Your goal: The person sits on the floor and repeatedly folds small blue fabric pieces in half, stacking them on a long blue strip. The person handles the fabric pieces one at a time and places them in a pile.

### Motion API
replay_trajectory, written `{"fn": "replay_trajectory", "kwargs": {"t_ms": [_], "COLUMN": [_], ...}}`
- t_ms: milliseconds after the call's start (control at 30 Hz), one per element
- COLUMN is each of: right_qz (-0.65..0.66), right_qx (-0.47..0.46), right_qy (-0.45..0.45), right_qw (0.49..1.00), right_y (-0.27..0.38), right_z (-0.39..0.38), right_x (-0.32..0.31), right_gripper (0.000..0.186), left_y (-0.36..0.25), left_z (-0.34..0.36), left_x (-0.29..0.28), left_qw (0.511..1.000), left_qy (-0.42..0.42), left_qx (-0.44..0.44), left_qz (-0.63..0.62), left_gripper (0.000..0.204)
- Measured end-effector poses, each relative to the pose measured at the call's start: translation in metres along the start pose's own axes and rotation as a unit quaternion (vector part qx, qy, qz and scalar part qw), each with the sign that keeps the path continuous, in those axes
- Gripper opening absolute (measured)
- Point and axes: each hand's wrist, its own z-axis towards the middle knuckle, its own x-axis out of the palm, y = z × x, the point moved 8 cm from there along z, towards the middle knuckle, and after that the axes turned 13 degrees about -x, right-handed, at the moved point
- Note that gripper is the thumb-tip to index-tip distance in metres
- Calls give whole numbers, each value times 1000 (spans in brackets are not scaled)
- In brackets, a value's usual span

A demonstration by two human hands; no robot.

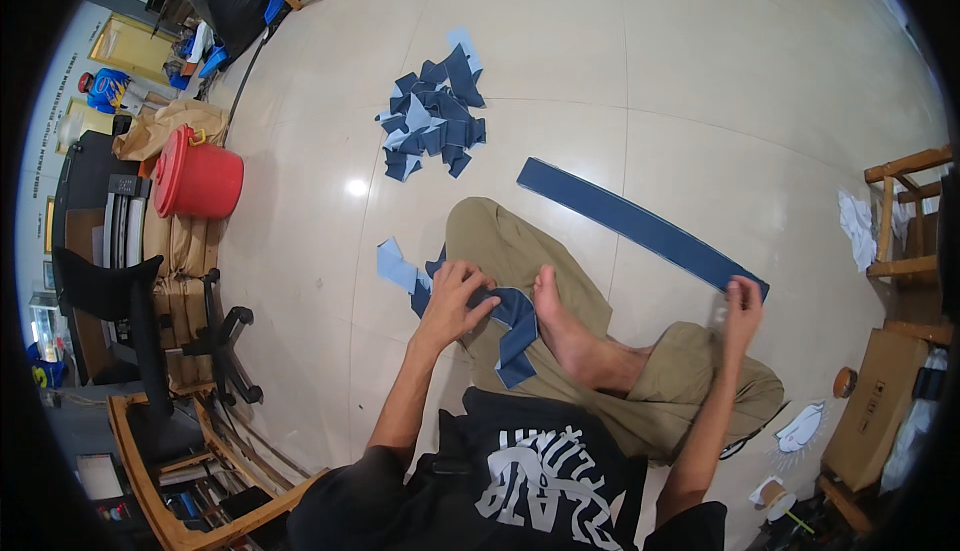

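I sit on the floor with a crumpled dark blue fabric strip draped over my khaki trouser leg. My left hand is closed on this strip, fingers bent and thumb to the right. Beyond the hand, the cloth shows again on the left with a pale blue piece. A long, flat dark blue fabric strip lies slantwise on the floor ahead of my legs; whether it is one layer or a stack I cannot tell. My right hand pinches its near right end, the fingertips partly hidden.
A loose heap of dark and light blue fabric pieces lies farther ahead on the tiled floor. To the left stand a red lidded bucket and a black office chair. A cardboard box and a wooden stool are at the right.
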Motion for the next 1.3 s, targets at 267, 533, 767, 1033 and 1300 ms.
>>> {"fn": "replay_trajectory", "kwargs": {"t_ms": [267,533,767,1033,1300], "right_qz": [354,731,590,704,475], "right_qx": [-93,160,159,25,157], "right_qy": [534,161,36,-192,128], "right_qw": [762,644,791,684,856], "right_y": [214,253,176,115,125], "right_z": [-156,-121,-77,-40,-98], "right_x": [188,174,93,-54,-14], "right_gripper": [37,69,60,45,69], "left_y": [-61,-119,-113,-109,-131], "left_z": [12,-21,-36,-63,-17], "left_x": [-33,-24,17,15,14], "left_qw": [924,801,849,730,727], "left_qy": [159,328,434,630,492], "left_qx": [-194,-224,-109,134,-80], "left_qz": [-290,-449,-279,-228,-471], "left_gripper": [20,62,35,28,40]}}
